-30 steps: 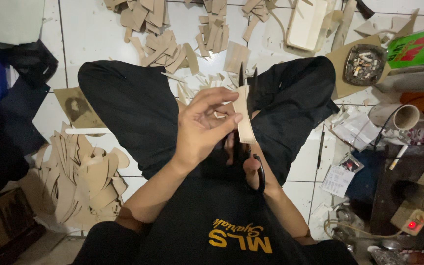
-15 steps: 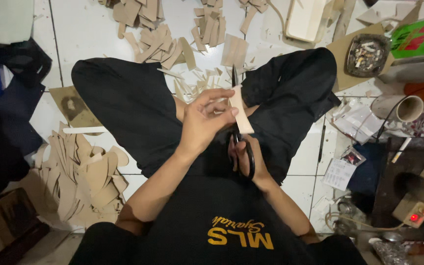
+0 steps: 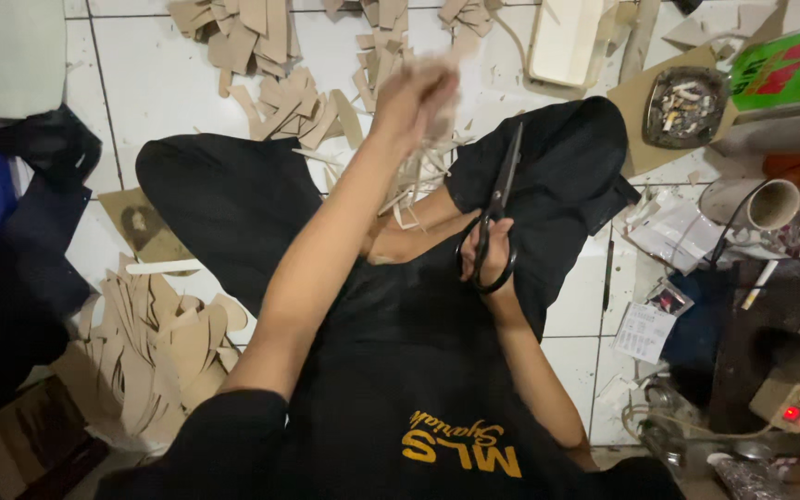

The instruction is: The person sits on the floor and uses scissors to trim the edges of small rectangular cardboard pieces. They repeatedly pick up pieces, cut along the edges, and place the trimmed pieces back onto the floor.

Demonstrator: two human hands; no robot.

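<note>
Left hand (image 3: 416, 93) sits in the upper middle of the frame, arm stretched out over the tan strip piles (image 3: 293, 102) on the white tiled floor (image 3: 155, 74). It is motion-blurred; fingers look curled, but I cannot tell whether they hold a strip.

Right hand (image 3: 493, 255) sits at frame centre, fingers through the black loops of the scissors (image 3: 495, 208). Blades look closed or nearly so, pointing toward the top of the frame and lying against the black trouser leg (image 3: 548, 167).

Handling judgement: the strips look thin, flat, matte and light, like card or thin leather-board; stiff enough to keep shape, easily bent. Best pinched at 1 end by the flat faces. Scissors: rigid, smooth, heavier; hold by the loops.

Larger curved tan offcuts (image 3: 155, 343) are heaped at lower left. An ashtray (image 3: 687, 104) sits at upper right.
</note>
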